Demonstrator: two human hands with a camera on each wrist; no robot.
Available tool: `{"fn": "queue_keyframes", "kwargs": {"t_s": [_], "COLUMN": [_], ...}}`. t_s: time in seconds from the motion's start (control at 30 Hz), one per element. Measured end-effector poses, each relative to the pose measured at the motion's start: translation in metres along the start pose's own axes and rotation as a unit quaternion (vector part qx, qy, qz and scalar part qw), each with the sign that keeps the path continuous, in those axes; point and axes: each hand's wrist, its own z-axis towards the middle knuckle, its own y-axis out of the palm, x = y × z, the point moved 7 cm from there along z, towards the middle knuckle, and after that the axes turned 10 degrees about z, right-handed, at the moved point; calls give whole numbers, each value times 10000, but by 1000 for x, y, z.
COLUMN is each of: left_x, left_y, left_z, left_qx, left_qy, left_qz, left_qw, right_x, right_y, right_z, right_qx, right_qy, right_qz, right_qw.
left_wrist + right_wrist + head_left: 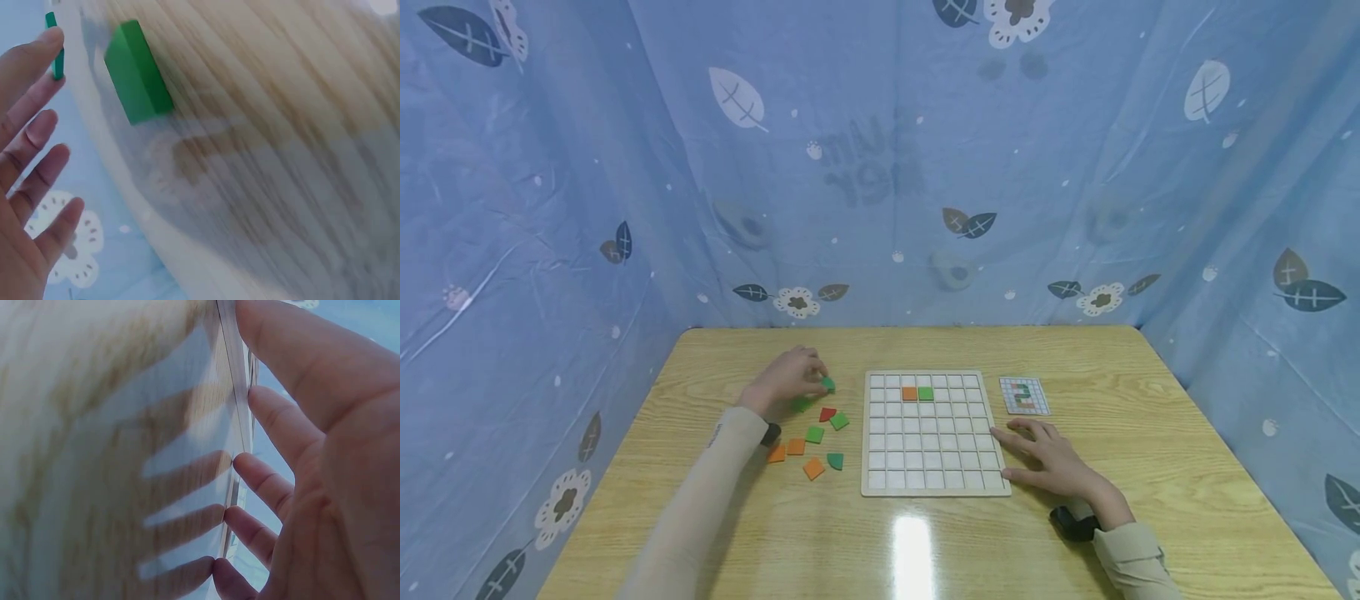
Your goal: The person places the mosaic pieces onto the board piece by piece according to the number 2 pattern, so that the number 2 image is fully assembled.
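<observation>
While the left grip [786, 377] pinches a teal piece [828, 384], steady the board [936, 492] with the spread right grip [1051, 461], apparently touching its edge.

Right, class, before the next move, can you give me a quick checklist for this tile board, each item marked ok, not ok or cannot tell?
1. Piece gripped: ok; the left hand pinches a teal piece.
2. Board touched by the other hand: ok; the right hand has fingertips at the right edge of the board.
3. Placed tiles inside cells: ok; an orange tile and green tile sit side by side.
4. Pattern card uncovered: ok.
5. Tiles match card: cannot tell; its print is too small.
6. Loose pieces sorted by colour: not ok; a red piece lies among greens.
</observation>
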Motion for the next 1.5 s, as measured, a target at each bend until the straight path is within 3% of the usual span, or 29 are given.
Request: {"fn": "queue_keyframes", "kwargs": {"t_s": [0.27,0.63,0.8,1.13,1.33,1.5], "left_x": [10,33,41,54,65,70], "left_y": [2,5,4,5,8,13], "left_z": [10,24,29,36,41,48], "left_qx": [58,54,108,145,155,158], "left_qy": [55,287,397,285,291,251], "left_qz": [-154,184,344,187,92,91], "left_qw": [9998,9994,9986,9993,9994,9995], "right_x": [1,8,11,8,7,4], "right_y": [1,0,4,1,-1,-1], "right_z": [1,4,6,13,13,14], "right_qx": [-86,-121,-413,-1009,-1138,-1081], "right_qy": [81,218,358,442,553,365], "right_qz": [74,82,508,1223,1412,1582], "right_qw": [9999,9997,9972,9864,9819,9808]}}
